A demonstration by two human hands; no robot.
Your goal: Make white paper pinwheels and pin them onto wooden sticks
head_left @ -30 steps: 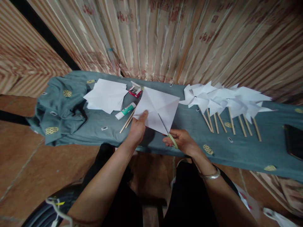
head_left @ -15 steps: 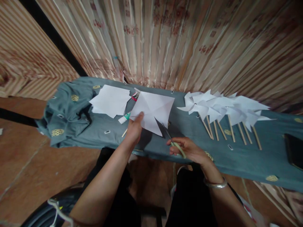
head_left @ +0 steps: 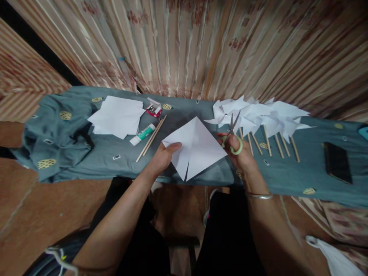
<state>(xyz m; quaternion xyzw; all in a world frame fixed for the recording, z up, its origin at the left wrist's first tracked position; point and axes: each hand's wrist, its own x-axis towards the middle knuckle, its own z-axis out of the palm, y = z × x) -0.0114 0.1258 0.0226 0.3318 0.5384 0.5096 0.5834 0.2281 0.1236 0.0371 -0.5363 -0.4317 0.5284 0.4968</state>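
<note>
My left hand (head_left: 165, 157) pinches the left corner of a white paper square (head_left: 198, 143), thumb on top and the other fingers hidden beneath. The paper has crease lines, and one slit runs inward from the corner nearest me. In my right hand (head_left: 240, 151) are scissors (head_left: 232, 132) with pale green handles, the blades pointing up and away, slightly apart. The fingertips of that hand are close to the paper's right corner; whether they touch it I cannot tell. Just beyond are several overlapping white paper pinwheels (head_left: 247, 119) on wooden sticks.
A stack of white paper (head_left: 117, 117) lies at the left. Near it are a glue stick (head_left: 143, 134), two wooden sticks (head_left: 152, 136) and an open red box (head_left: 154, 108) of small metal pieces. A dark phone (head_left: 337, 163) rests at the right on the grey-green cloth (head_left: 109, 168).
The paper has turned, so its slit corner points toward me. My right hand has risen and swung the scissors upward, away from the paper. The view has shifted, showing more of the right side.
</note>
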